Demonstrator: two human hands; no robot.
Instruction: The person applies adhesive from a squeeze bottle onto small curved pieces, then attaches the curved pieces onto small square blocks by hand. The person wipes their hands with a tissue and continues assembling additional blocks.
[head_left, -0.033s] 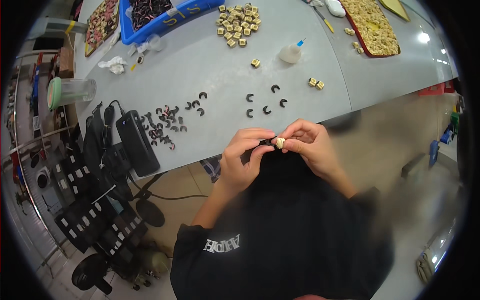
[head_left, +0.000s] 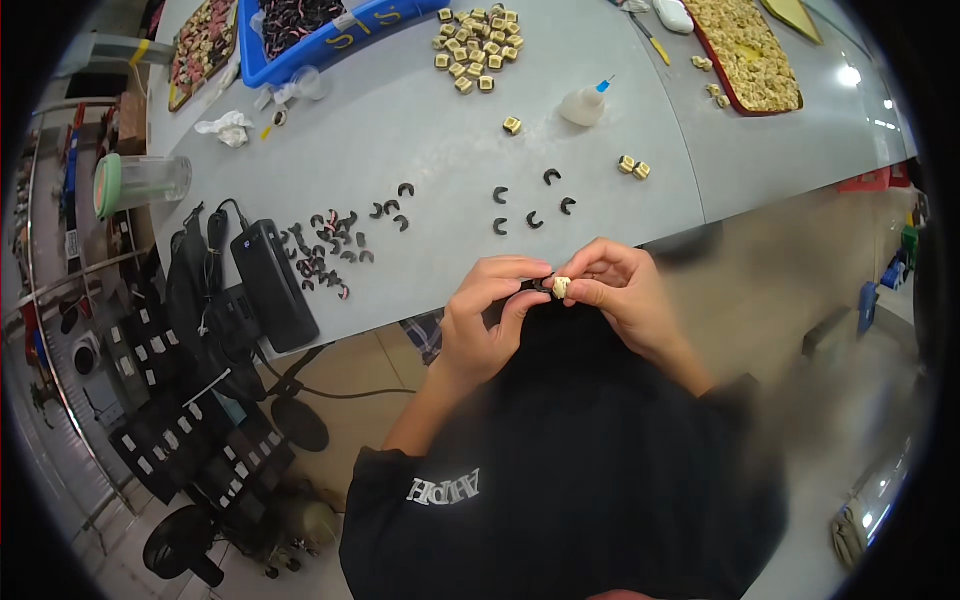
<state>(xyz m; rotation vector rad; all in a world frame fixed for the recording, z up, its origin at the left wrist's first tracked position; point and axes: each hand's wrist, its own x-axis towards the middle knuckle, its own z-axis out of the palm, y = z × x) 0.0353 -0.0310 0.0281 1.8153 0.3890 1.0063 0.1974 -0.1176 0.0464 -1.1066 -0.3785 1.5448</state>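
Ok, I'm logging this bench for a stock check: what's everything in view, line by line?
small cube part: one, tan, pinched between both hands
C-shaped clips: four, black, table centre; a larger scatter to the left
cube parts pile: many, tan, table top
glue bottle: one, white with blue tip, beside pile
bin: one, blue, top left
tray: one, red, top right
power adapter: one, black, table's left edge
left hand: holds the part
right hand: holds the part

Smooth matt grey table (head_left: 420,130); black clips (head_left: 530,220), probably plastic.
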